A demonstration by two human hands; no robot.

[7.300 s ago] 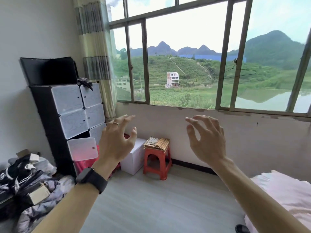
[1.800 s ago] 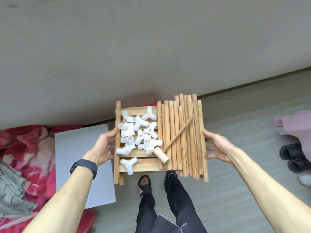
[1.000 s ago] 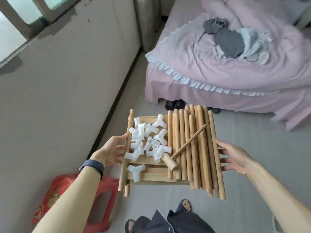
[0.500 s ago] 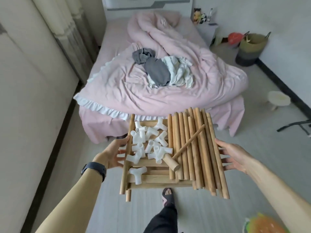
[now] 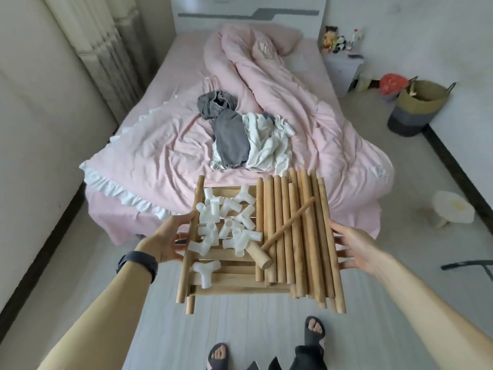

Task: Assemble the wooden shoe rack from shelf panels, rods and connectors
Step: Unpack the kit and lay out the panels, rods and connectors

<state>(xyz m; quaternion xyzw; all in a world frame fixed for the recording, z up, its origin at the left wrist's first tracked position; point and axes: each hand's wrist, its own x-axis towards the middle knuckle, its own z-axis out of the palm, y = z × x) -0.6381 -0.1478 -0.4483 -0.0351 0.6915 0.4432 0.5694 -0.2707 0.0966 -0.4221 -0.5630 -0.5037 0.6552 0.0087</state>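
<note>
Left wrist: one black wristband (image 5: 136,263) with a wide, smooth face, worn just behind the fingers (image 5: 184,218) of the left hand (image 5: 165,240). Both forearms are bare. Feet, well below the fingers: dark open-toe left sandal (image 5: 217,357) and right sandal (image 5: 314,333). Right leg: dark trouser leg (image 5: 306,359).

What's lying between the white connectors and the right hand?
In the head view, a row of wooden rods fills the stretch between the white connectors and the right hand. A wooden mallet lies slanted across the rods.
</note>
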